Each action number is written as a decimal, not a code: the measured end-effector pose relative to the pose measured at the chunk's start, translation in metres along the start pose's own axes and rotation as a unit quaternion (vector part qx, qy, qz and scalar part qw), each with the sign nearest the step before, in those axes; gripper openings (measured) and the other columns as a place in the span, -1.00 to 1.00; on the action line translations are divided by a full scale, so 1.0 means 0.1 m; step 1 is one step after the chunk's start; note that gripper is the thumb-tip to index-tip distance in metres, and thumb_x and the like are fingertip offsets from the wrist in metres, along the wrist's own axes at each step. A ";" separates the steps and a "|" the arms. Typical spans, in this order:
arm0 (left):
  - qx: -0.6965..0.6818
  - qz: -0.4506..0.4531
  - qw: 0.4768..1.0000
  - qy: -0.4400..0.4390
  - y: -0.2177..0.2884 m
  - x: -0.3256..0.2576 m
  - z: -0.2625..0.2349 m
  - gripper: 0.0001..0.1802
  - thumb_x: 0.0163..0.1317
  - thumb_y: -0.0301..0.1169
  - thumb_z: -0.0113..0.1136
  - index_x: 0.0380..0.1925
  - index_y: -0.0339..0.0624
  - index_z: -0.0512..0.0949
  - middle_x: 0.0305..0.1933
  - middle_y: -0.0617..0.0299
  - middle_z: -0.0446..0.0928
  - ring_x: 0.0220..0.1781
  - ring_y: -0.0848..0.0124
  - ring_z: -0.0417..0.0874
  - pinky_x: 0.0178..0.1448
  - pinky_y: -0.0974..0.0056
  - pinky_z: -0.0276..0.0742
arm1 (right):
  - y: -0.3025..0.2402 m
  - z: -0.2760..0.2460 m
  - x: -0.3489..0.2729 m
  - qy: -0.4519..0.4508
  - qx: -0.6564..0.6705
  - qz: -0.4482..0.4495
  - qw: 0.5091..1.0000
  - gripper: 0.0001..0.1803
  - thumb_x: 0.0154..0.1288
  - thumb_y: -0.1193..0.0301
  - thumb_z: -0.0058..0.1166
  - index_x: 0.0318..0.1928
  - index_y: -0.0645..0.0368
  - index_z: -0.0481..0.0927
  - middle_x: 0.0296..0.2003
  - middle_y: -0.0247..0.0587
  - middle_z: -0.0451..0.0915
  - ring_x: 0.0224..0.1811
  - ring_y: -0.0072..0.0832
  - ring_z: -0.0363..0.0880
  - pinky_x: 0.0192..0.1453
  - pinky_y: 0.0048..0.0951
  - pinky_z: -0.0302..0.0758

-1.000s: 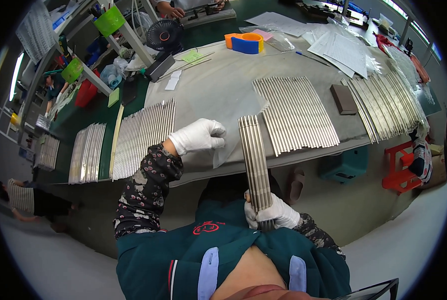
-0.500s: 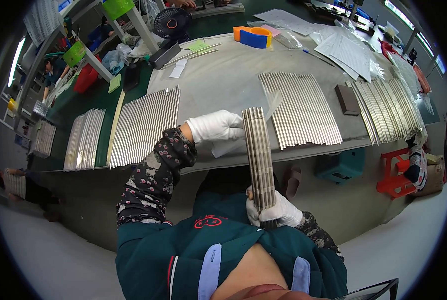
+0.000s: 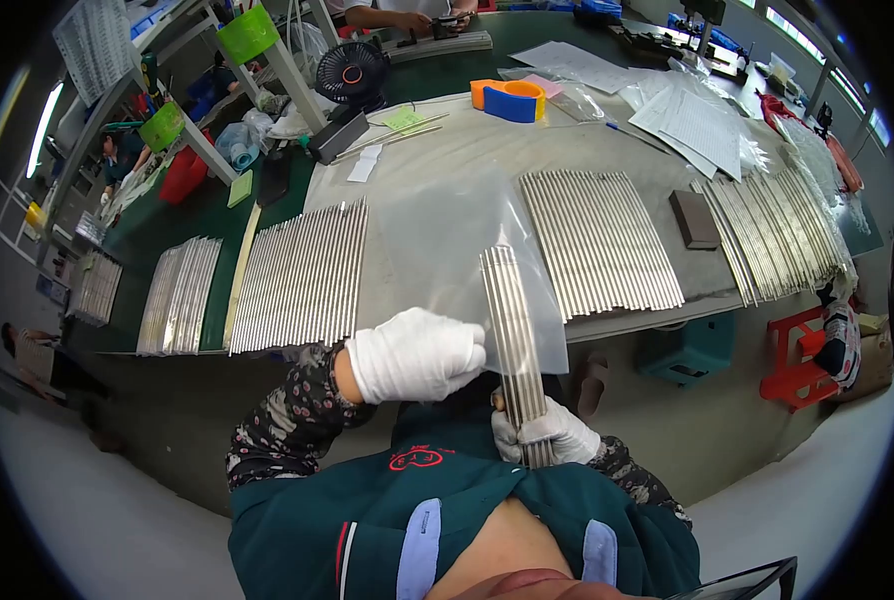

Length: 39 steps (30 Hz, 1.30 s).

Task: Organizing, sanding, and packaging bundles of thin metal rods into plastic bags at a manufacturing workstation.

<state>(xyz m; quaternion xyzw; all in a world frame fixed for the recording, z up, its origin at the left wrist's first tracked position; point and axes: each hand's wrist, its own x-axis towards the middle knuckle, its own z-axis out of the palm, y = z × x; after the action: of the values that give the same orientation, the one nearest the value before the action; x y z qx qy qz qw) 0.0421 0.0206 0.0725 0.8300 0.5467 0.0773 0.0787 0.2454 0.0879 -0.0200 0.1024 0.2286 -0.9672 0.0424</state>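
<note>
Across the grey-covered workbench (image 3: 467, 160) I saw four flat rows of metal rods: two left of the clear plastic bag (image 3: 457, 250), namely a small outer row (image 3: 177, 295) and a wider one (image 3: 302, 275), and two right of it, one close by (image 3: 597, 240) and one further out (image 3: 782, 235). A dark block (image 3: 694, 219) lay between the right-hand pair. Beyond the bag, at the bench's far side, I made out one black desk fan (image 3: 352, 72) and one orange-and-blue tape dispenser (image 3: 510, 99). The bag itself stood upright over the near edge, a single bundle of rods (image 3: 512, 330) running up inside it. My gloved left hand (image 3: 417, 355) had its fingers closed on the bag's lower left edge, touching the bundle's side. Below, my gloved right hand (image 3: 547, 435) was clamped round the bundle's bottom end, rods passing between the fingers.
</note>
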 end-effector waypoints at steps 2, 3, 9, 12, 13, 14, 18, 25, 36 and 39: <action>0.015 -0.058 0.998 0.019 -0.01 -0.27 0.22 -0.88 -0.07 -0.41 0.11 -0.60 -0.13 0.37 -0.53 0.23 0.36 -0.54 0.24 0.49 -0.51 0.24 0.42 | 0.02 -0.01 -0.03 -0.001 0.024 -0.003 1.000 -0.47 -0.15 0.49 0.19 -0.09 0.13 0.29 -0.50 -0.27 0.33 -0.49 -0.45 0.38 -0.39 -0.46 0.36; 0.023 -0.114 0.989 0.094 -0.09 -0.36 0.41 -0.87 -0.10 -0.40 0.13 -0.61 -0.13 0.37 -0.54 0.21 0.36 -0.54 0.24 0.49 -0.51 0.23 0.42 | 0.02 -0.01 0.02 0.016 0.036 -0.018 0.999 -0.47 -0.14 0.49 0.18 -0.08 0.13 0.29 -0.49 -0.28 0.33 -0.49 -0.45 0.38 -0.38 -0.45 0.37; 0.028 -0.448 0.876 0.177 0.07 -0.51 1.02 -0.71 -0.04 -0.20 0.21 -0.55 -0.14 0.37 -0.59 0.14 0.42 -0.57 0.18 0.52 -0.54 0.20 0.42 | 0.02 -0.07 0.09 0.004 0.061 -0.032 0.998 -0.54 -0.08 0.46 0.10 -0.09 0.16 0.31 -0.49 -0.33 0.30 -0.50 -0.49 0.36 -0.31 -0.39 0.41; -0.078 -0.486 0.830 0.262 0.01 -0.50 1.30 -0.76 0.04 -0.26 0.16 -0.55 -0.15 0.36 -0.64 0.11 0.44 -0.56 0.16 0.54 -0.54 0.17 0.43 | 0.01 -0.13 0.21 -0.047 0.095 -0.022 0.994 -0.54 -0.05 0.44 0.12 -0.07 0.12 0.30 -0.47 -0.35 0.31 -0.45 -0.51 0.38 -0.26 -0.42 0.44; -0.105 -0.449 0.822 0.335 0.03 -0.44 1.30 -0.80 0.03 -0.33 0.16 -0.55 -0.14 0.36 -0.63 0.13 0.43 -0.58 0.16 0.53 -0.54 0.18 0.42 | 0.00 -0.10 0.25 -0.052 0.105 -0.028 0.993 -0.52 -0.06 0.43 0.14 -0.07 0.12 0.31 -0.47 -0.36 0.31 -0.48 -0.52 0.36 -0.27 -0.43 0.43; -0.132 -0.408 0.807 0.405 0.05 -0.40 1.27 -0.83 0.03 -0.39 0.16 -0.55 -0.13 0.36 -0.63 0.15 0.43 -0.59 0.16 0.52 -0.54 0.20 0.42 | -0.01 -0.06 0.29 -0.060 0.110 -0.039 0.991 -0.51 -0.07 0.41 0.16 -0.08 0.12 0.32 -0.47 -0.35 0.32 -0.50 -0.51 0.35 -0.28 -0.41 0.42; -0.012 -0.191 0.904 0.381 0.29 -0.33 1.06 -0.81 -0.18 -0.53 0.21 -0.59 -0.11 0.37 -0.66 0.20 0.35 -0.66 0.22 0.45 -0.60 0.24 0.36 | -0.07 -0.02 0.50 -0.108 0.183 -0.064 0.975 -0.51 -0.11 0.42 0.17 -0.09 0.16 0.33 -0.48 -0.33 0.32 -0.52 -0.49 0.34 -0.29 -0.38 0.40; -0.065 -0.119 0.883 0.449 0.25 -0.50 1.00 -0.79 -0.20 -0.62 0.17 -0.68 -0.13 0.33 -0.74 0.20 0.29 -0.74 0.23 0.36 -0.68 0.25 0.26 | -0.54 0.18 0.81 0.092 -0.015 -0.146 0.985 -0.57 0.06 0.48 0.04 -0.01 0.27 0.32 -0.42 -0.29 0.40 -0.48 -0.53 0.43 -0.44 -0.50 0.50; -0.054 -0.217 0.850 0.478 -0.05 -0.57 0.86 -0.78 -0.07 -0.62 0.13 -0.68 -0.14 0.28 -0.76 0.19 0.26 -0.76 0.26 0.33 -0.66 0.28 0.23 | -0.82 0.28 1.24 0.340 -0.764 -0.284 0.469 -0.22 -0.06 0.35 0.11 0.19 0.33 0.12 -0.01 0.29 0.27 0.00 -0.07 0.36 0.02 -0.11 0.37; -0.024 -0.208 0.862 0.462 -0.01 -0.73 0.99 -0.77 -0.19 -0.63 0.17 -0.66 -0.14 0.31 -0.69 0.18 0.30 -0.72 0.20 0.35 -0.63 0.21 0.29 | -0.60 0.41 1.03 0.210 -0.887 -0.237 0.335 -0.26 -0.06 0.19 0.12 0.13 0.31 0.24 0.08 0.34 0.17 0.18 0.15 0.11 0.25 0.00 0.03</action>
<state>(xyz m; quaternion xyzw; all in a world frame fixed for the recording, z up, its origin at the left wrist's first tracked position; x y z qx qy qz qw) 0.0338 -0.0503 -0.0274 0.5644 0.6781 0.4467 -0.1485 0.1300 0.1195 0.0197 0.1454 0.9680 -0.1100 -0.1724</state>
